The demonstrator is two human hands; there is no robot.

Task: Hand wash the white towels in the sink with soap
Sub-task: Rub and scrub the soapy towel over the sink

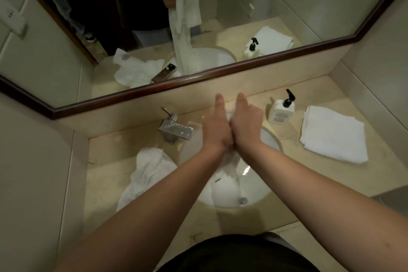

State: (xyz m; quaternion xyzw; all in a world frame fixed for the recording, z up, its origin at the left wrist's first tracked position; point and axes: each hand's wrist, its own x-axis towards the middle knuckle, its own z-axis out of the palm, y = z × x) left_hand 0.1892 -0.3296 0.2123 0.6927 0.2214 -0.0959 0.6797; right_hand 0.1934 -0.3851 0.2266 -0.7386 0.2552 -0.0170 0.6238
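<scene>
Fingers [219,104] of both hands curl round wet white towel [229,165], pressed together above sink [270,139]; towel tail hangs into basin. Left hand [215,130] and right hand [246,127] side by side, touching. Step looks like scrubbing or wringing. Crumpled towel [146,171] on counter [254,216] left of sink; folded towel [333,136] right of sink; soap pump bottle [281,109] behind-right. Next likely: more soap or rinse under faucet [175,131].

White towels [333,133], white sink [254,192], beige counter [106,161], black-pumped white soap bottle [281,111], chrome tap [175,130]
</scene>
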